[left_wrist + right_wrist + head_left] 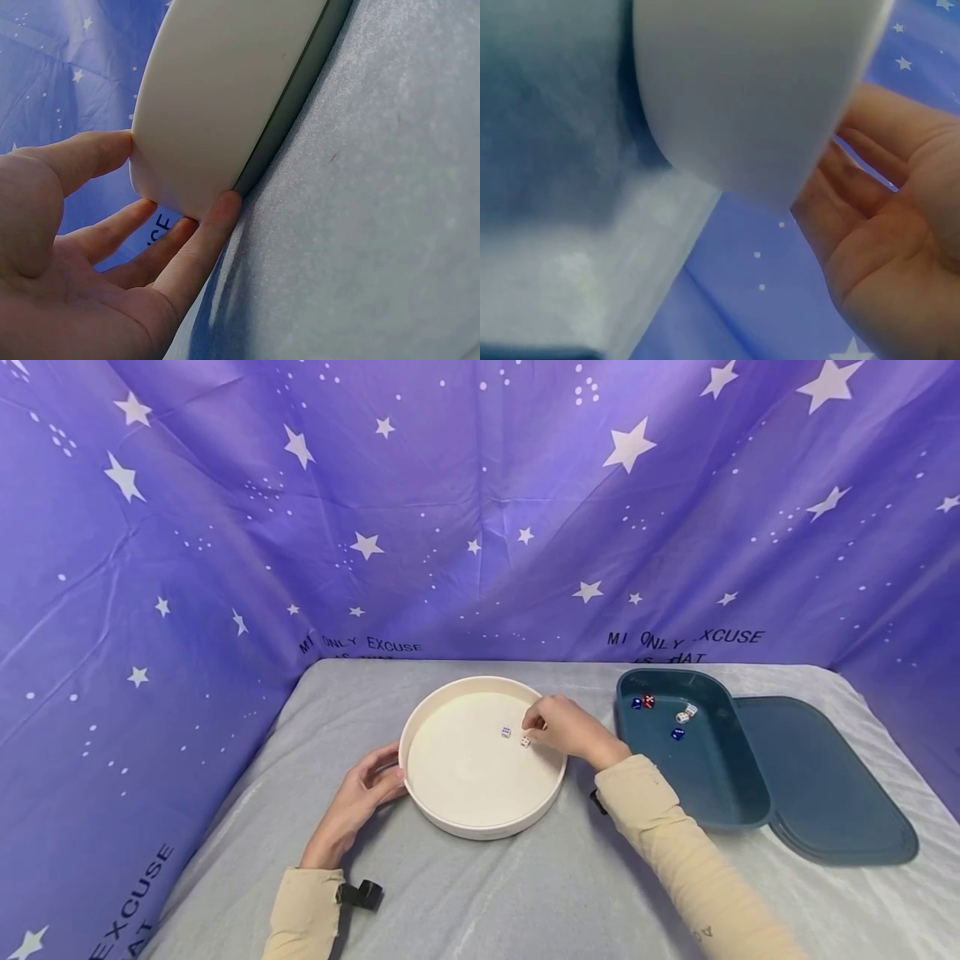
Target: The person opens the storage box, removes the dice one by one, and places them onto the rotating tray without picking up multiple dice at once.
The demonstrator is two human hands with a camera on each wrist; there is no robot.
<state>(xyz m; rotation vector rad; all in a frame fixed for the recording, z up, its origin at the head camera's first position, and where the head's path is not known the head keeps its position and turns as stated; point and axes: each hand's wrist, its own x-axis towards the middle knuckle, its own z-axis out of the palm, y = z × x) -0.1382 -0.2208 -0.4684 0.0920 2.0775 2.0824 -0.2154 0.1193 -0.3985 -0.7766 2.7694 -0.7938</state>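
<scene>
A round cream tray (480, 829) stands mid-table with two white dice in it. At its left side my left hand (365, 793) holds the wall; the left wrist view has the thumb up by the rim and the other fingertips lower on the wall (217, 97). My right hand (566, 725) reaches over the tray's right rim, fingers bent. Its fingertips pinch a white die (525, 742), while another white die (506, 732) lies just left of it. In the right wrist view the tray wall (742, 90) hides these fingertips.
Right of the tray is a dark teal container (705, 789) holding blue dice (678, 734), a red die (648, 701) and white dice (682, 717). A teal lid (832, 785) lies beside it, on the grey cloth (480, 902). A purple star-patterned curtain (480, 510) hangs behind.
</scene>
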